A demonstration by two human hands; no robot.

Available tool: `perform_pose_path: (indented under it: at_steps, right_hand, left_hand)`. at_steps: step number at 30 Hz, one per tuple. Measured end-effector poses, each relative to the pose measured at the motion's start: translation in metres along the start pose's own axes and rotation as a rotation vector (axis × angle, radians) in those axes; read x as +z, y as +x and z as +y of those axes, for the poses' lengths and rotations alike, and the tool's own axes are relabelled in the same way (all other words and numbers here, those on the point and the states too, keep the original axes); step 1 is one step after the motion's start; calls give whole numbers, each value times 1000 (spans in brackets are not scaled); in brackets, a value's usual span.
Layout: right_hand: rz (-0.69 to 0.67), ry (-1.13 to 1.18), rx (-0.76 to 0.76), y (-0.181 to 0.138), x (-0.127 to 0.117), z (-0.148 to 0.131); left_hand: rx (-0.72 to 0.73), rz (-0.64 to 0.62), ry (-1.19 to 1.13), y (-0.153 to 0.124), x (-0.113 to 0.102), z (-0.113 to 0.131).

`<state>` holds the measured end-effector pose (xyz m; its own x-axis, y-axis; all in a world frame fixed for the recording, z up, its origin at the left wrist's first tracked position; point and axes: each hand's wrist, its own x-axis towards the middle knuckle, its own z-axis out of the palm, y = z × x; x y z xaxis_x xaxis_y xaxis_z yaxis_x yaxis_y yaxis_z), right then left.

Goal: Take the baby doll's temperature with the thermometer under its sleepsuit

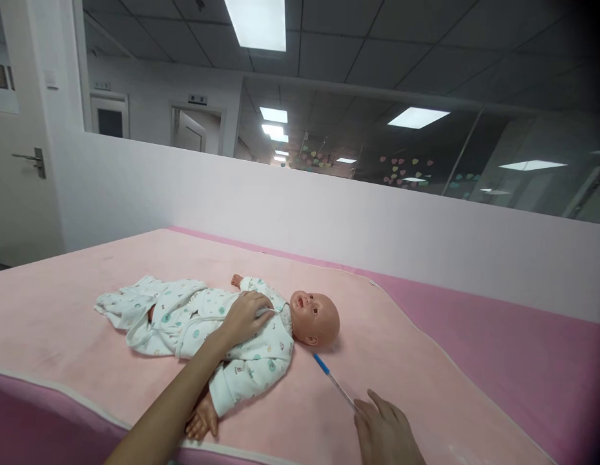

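Across pink cloth (406,349) — half-curling left hand (248,318) over bald plastic doll (321,321), can't tell grip — pinching clear blue-tipped stick (336,382) in right hand (385,429), lower right.

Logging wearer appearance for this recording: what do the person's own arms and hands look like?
The left hand and right hand are bare, without gloves. The left forearm shows no sleeve, watch or band. The bottom edge of the picture cuts off the right arm, so any sleeve there cannot be judged.
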<state>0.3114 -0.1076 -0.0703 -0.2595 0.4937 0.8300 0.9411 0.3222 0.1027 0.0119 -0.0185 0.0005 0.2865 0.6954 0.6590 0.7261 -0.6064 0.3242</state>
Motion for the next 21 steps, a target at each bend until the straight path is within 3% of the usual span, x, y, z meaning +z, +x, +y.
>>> perform_pose_path:
  at_steps: [3, 6, 9, 13, 17, 21]
  right_hand:
    - [92, 129, 31, 37, 7, -37]
    - [-8, 291, 5, 82, 29, -85]
    - [-91, 307, 5, 119, 63, -119]
    - [-107, 353, 71, 135, 92, -128]
    - [-53, 562, 111, 129, 91, -123]
    - [-22, 595, 137, 124, 88, -125]
  left_hand:
    - [10, 6, -11, 1, 1, -1]
    - [10, 7, -28, 1, 2, -1]
    - [-23, 15, -41, 0, 2, -1]
    - [-107, 42, -77, 0, 2, -1]
    - [-145, 28, -118, 0, 2, 0]
    - [-130, -2, -125, 0, 3, -1]
